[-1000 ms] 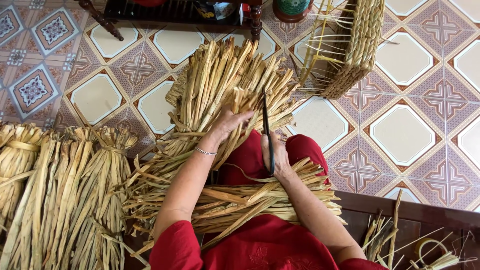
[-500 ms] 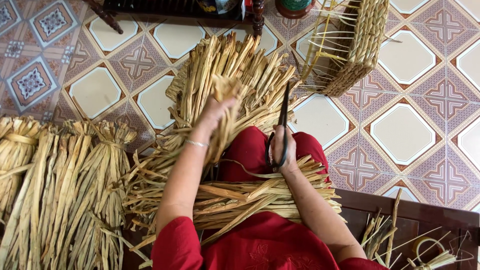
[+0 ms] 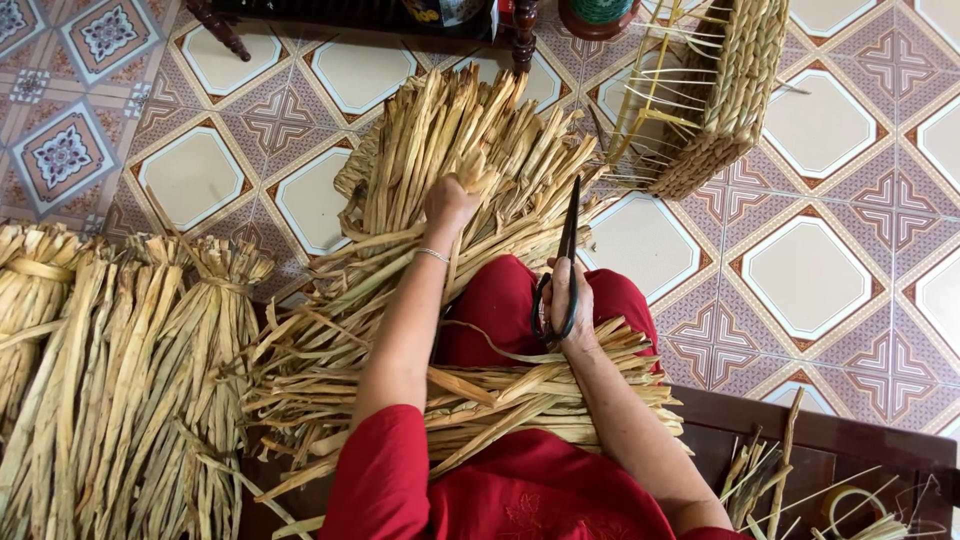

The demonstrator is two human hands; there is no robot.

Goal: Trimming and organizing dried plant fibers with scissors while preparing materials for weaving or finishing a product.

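Head view: my left fingers clench a reed; right fingers grip scissors, whose point could nick my left wrist.

even, soft daylight; faint shadows under the straw; sharp focus throughout, slight bending at edges.

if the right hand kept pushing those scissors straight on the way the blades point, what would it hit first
Most likely the pile of dried stalks ahead of the knees. The right hand holds the scissors with the tips pointing up the picture, into the pile's right edge. Depth is unclear, so the tips may pass just above it.
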